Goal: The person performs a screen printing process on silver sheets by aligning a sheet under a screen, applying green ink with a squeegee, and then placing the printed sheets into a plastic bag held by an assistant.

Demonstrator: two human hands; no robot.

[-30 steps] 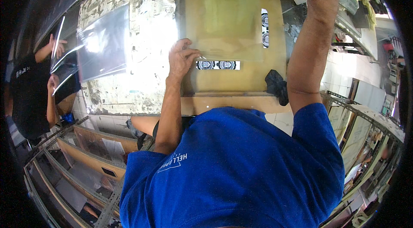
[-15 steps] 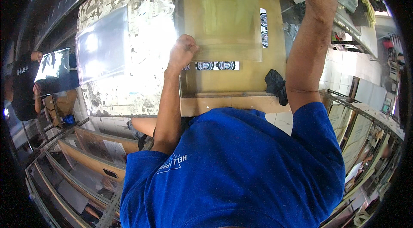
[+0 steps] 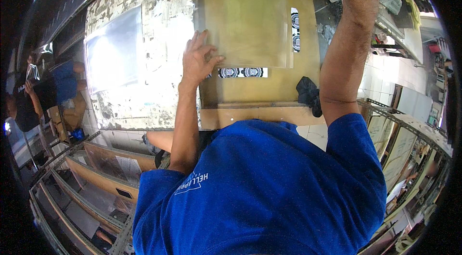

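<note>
My left hand [image 3: 196,60] rests at the near left corner of a clear plastic sheet [image 3: 255,38], fingers spread and thumb stretched to the right. The sheet lies on a yellowish-brown flat board [image 3: 269,91]. Next to its near edge is a strip with round black-and-white designs [image 3: 243,72]; a similar strip [image 3: 295,31] stands along its right side. Of my right arm [image 3: 344,57] only the upper arm and forearm show, reaching to the far edge; the hand is outside the picture.
Left of the board, another clear sheet [image 3: 115,48] lies on a paint-stained white tabletop [image 3: 159,106]. A crumpled black cloth [image 3: 308,95] sits at the board's near right corner. Racks [image 3: 91,178] stand at lower left. Another person [image 3: 33,96] is at far left.
My left hand has opened from closed fingers and shifted slightly left. The clear sheet now lies flatter. At far left, the other person's shiny sheet has swung away and shows less.
</note>
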